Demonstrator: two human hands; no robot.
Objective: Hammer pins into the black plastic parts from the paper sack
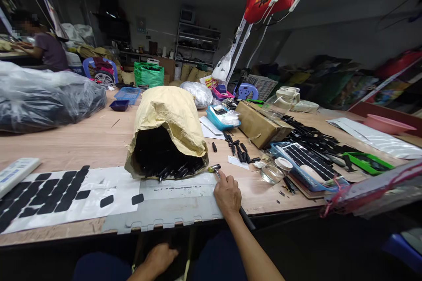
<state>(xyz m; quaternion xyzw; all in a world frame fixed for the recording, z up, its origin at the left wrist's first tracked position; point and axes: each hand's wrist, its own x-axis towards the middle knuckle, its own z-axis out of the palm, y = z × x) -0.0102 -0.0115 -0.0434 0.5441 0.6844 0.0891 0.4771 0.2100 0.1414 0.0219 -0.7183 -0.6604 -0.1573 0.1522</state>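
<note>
My right hand [228, 194] is closed around a small hammer [246, 218] at the table's front edge. The metal hammer head [214, 168] pokes out past the fingers, and the black handle trails back under the wrist. Below the tabletop, near my lap, my left hand [161, 258] has its fingers curled; whatever may be in them is hidden. To the left of the hammer head lies a brown paper sack [171, 109], its mouth facing me, with black parts [174, 171] inside. A grey plastic sheet [174, 210] lies along the edge before the sack.
Black rounded pads [62, 193] on white sheets cover the left side. Beyond the hammer lie loose black parts [240, 151], a cardboard box [262, 125], a glass jar [272, 173] and a blue tray [306, 167]. A full plastic bag [49, 96] sits left; a person [49, 48] sits behind.
</note>
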